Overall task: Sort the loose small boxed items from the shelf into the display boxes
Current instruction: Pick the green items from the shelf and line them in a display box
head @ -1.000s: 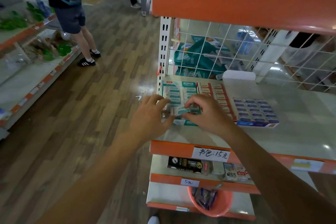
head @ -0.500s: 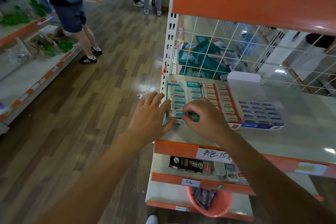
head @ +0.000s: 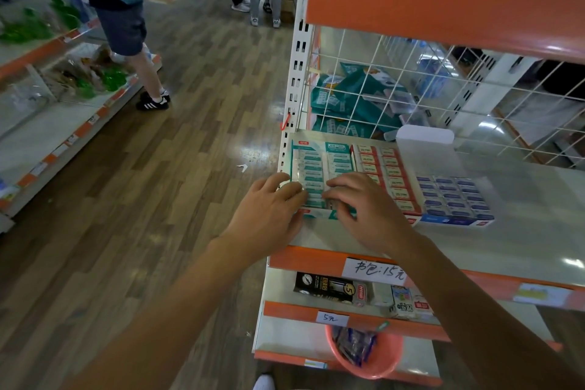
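Shelf (head: 522,231): small box now down in teal display box (head: 319,165), 6 o'clock; your left grip (head: 269,215) flat, bracing; right grip (head: 367,212) unclear.

Both bare forearms reach forward and converge. The left hand (head: 269,215) lies palm down, fingers loosely bent. The right hand (head: 367,212) arches just beside it, fingertips curled down toward the thumb.

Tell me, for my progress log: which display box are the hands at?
The teal display box, leftmost of three; the red box and blue box lie further right.
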Demonstrator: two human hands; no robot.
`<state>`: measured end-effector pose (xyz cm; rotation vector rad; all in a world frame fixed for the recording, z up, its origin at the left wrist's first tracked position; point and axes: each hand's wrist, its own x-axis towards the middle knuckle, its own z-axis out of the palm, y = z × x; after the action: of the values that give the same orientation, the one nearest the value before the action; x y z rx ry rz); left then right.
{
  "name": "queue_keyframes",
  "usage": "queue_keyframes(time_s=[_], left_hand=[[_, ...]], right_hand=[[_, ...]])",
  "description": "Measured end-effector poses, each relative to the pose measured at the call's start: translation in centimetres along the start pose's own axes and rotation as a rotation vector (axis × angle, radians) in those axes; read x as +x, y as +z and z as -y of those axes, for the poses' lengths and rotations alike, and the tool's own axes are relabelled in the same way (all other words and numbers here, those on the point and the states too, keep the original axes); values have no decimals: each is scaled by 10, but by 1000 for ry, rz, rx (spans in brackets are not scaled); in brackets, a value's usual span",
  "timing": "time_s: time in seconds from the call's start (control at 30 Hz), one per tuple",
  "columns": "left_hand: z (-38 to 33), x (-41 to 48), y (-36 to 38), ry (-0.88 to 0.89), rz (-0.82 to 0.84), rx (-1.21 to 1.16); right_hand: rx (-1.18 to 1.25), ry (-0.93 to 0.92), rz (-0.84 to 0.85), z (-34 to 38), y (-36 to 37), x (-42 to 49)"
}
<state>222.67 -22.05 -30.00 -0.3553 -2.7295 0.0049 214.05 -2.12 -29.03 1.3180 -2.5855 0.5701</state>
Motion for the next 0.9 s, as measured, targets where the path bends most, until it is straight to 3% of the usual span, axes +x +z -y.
queue_keyframes(time_s=[0.17, 0.33, 0.5, 0.67, 0.8, 0.9], left_hand=[[3, 0, 0, 0, -11, -15], [-3, 6, -1, 17, 48, 4], [-5, 5, 2, 38, 24, -30], [-6, 26, -3, -6, 2, -65], [-9, 36, -1, -72, 292, -71], [-11, 32, 3, -97, 404, -113]], right_hand=[[-19, -51, 82, -1, -4, -5], [-44, -12, 25, -10, -10, -14], [-178, -122, 170, -15, -8, -13], [-81, 114, 57, -11, -14, -9], [-300, 134, 276, -11, -12, -4], [-340, 147, 336, -12, -10, -5]])
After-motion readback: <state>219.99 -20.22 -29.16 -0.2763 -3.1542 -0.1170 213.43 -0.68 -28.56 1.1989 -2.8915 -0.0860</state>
